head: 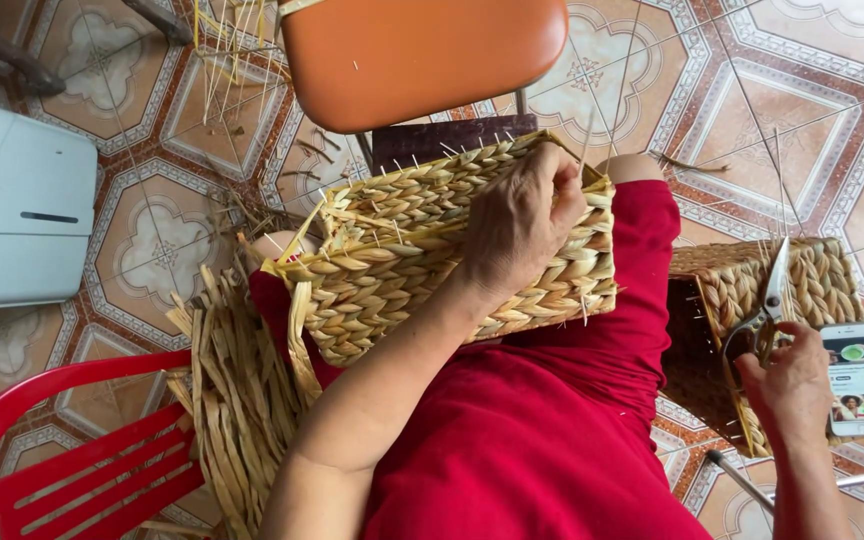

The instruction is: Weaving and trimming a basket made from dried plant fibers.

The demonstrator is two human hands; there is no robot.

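A rectangular basket (402, 250) woven from pale braided straw rests across my lap, on red trousers. My left hand (517, 225) lies on its top right part, fingers curled over the rim and gripping it. Thin straw ends stick out along the basket's edges. My right hand (792, 385) is out to the right, away from the lap, closed on the handles of a pair of metal scissors (774, 295) whose blades point up. It hovers over a second woven basket (752, 300) on the floor.
An orange chair seat (422, 50) stands just beyond my knees. Loose straw strips (232, 400) pile up at my left beside a red plastic chair (62, 450). A white appliance (17, 200) sits far left. A phone (857, 378) with a lit screen lies at the right.
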